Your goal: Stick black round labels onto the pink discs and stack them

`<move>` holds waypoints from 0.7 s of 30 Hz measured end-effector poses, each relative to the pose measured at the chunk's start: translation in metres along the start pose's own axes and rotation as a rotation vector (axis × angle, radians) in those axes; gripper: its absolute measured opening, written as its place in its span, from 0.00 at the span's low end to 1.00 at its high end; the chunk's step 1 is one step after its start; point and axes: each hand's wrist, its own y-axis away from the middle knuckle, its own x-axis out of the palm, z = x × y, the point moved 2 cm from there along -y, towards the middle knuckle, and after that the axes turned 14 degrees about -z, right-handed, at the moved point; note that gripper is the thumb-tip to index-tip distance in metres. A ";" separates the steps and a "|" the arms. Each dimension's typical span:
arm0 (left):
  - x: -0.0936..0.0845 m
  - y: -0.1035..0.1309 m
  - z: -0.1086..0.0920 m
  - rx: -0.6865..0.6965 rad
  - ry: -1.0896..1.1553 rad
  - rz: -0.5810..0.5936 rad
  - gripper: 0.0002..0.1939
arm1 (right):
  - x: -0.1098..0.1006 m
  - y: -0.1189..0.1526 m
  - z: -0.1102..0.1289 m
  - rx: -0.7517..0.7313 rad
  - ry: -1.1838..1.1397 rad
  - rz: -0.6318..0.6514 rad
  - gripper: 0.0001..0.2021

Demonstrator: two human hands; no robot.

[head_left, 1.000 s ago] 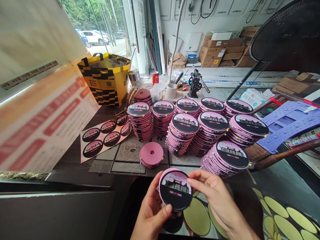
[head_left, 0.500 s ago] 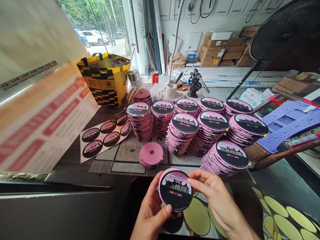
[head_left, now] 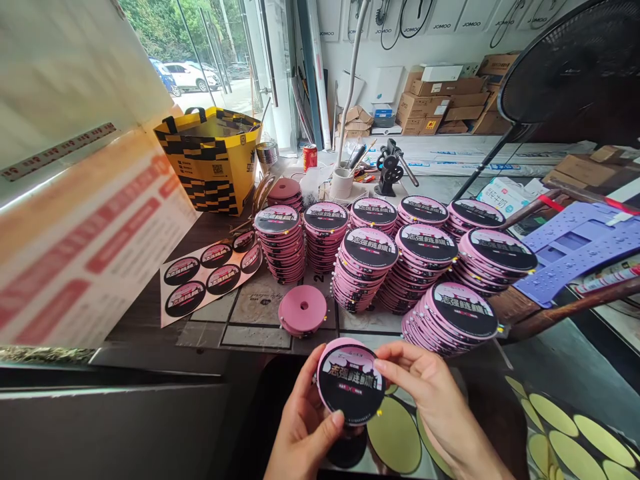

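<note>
My left hand (head_left: pixel 313 417) is closed round a pink foam line spool (head_left: pixel 327 348), its thumb on the front face. A round black-and-pink sticker (head_left: pixel 353 393) covers most of that face, leaving a pink rim at the upper left. At the sticker's upper right edge, my right hand (head_left: pixel 425 383) pinches with thumb and forefinger. A yellow pin head shows at the spool's lower right. Just beyond my hands lies a bare pink spool (head_left: pixel 303 308) with a centre hole and pins round its edge. To its left is a sheet of round stickers (head_left: pixel 217 273).
Several stacks of labelled spools (head_left: pixel 370 267) fill the table's middle and right. Behind them are a white cup of tools (head_left: pixel 342 181), a red can (head_left: pixel 310 156) and a small black winding device (head_left: pixel 393 163). Yellow-green sticker backings (head_left: pixel 395 437) lie below my hands. A fan (head_left: pixel 555 63) stands right.
The held spool and its sticker have tilted very slightly, and glare on the sticker has lessened. Both hands keep nearly the same place and grip.
</note>
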 end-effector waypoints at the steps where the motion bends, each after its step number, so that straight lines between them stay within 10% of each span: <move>1: 0.000 0.000 0.000 0.002 0.000 0.001 0.30 | 0.000 0.000 0.000 -0.006 0.005 -0.002 0.12; 21: 0.004 0.001 -0.002 0.141 0.005 0.009 0.29 | 0.001 -0.002 -0.002 -0.083 0.023 -0.038 0.11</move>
